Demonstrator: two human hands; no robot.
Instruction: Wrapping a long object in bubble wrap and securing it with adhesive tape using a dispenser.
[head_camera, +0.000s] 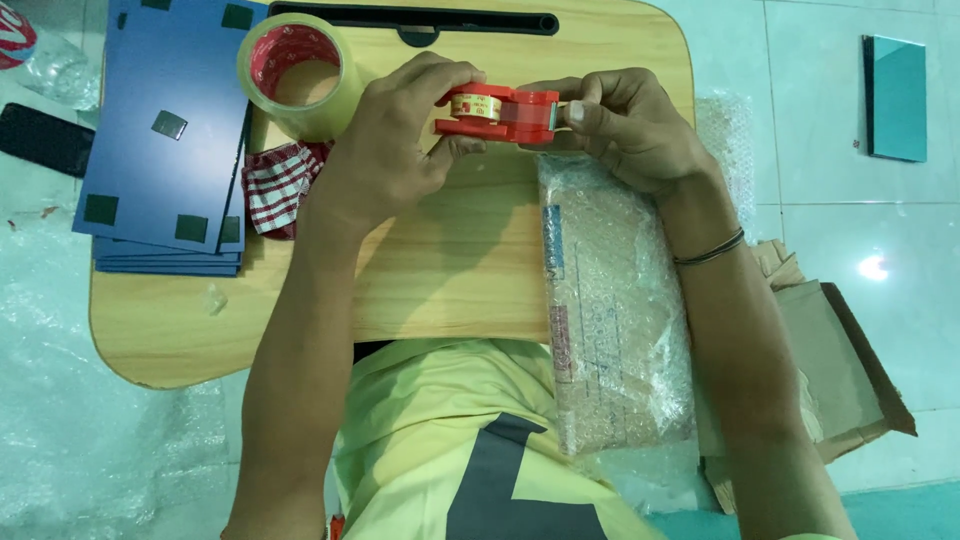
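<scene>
Fingers (455, 95) of the left hand (390, 150) curl over the near end of a red tape dispenser (497, 113), thumb beneath and fingertips on top, closed on its body. The right hand (630, 125) meets the same dispenser from 3 o'clock, with its fingers pinched narrow at the cutter end. Both hands hold the dispenser level above the tabletop (450, 270), near the far middle of the board.

At 9 o'clock from the left hand, a large roll of clear tape (295, 75) lies flat, just beside the knuckles. At 7 o'clock from that roll, a red-and-white checked cloth (275, 185) rests against a stack of blue panels (165, 140), which overhangs the left edge of the tabletop. At 5 o'clock from the right hand, a long parcel in bubble wrap (610, 310) lies lengthwise under the right forearm; its near end projects past the near edge of the tabletop.

Bare wood lies open between the two forearms and at the near left corner. A dark slot (415, 20) runs along the far edge. Beyond the right edge, flattened cardboard (840, 370) lies on the tiled floor (800, 120), with a teal panel (895, 97) at 2 o'clock, well apart.
</scene>
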